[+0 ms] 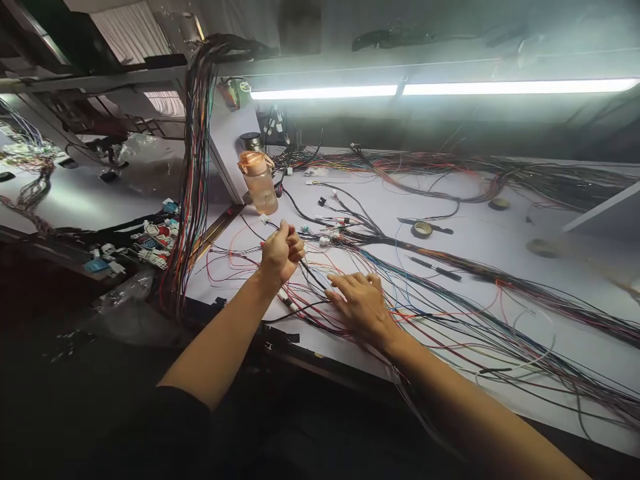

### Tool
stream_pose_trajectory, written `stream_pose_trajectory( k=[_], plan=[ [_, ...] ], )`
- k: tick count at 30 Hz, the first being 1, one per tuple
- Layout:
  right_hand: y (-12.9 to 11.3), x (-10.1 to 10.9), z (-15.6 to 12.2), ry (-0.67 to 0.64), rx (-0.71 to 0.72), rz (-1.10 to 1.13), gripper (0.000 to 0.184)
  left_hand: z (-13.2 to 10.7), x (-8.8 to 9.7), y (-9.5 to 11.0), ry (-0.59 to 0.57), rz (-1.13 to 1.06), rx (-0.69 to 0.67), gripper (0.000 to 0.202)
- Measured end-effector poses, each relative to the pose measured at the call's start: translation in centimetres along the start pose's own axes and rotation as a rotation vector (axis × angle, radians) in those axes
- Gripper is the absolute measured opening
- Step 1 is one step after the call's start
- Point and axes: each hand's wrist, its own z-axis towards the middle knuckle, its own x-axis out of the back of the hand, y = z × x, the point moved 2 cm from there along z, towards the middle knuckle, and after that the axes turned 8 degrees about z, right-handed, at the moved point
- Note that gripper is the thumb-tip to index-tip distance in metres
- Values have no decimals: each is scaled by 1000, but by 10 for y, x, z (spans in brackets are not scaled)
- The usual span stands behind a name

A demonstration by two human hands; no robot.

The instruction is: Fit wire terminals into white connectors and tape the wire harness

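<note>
My left hand (283,253) is raised over the front of the table with its fingers curled shut around a thin black cable (313,275). That cable runs down toward my right hand (363,303), which lies palm down over the wires, its fingers stretched out. The cable's far part at my right fingertips is hard to make out. Beneath both hands spread loose red and pink wires (240,267). Close behind my left hand sit white connectors (325,240) on the branching wire harness (415,250).
A peach water bottle (261,187) stands at the back left. A thick wire bundle (195,160) hangs over the left shelf frame. Tape rolls (421,230) and a black-handled tool (435,269) lie to the right. More connectors (155,240) are heaped at left.
</note>
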Motion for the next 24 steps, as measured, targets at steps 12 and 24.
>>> stream_pose_trajectory(
  k=[12,24],
  plan=[
    [3,-31,6,-114,2,-10,24,-7,27,-7,18,19,-57,36],
    [29,29,-28,-77,26,297,29,-109,100,-3,26,152,169,23]
  ],
)
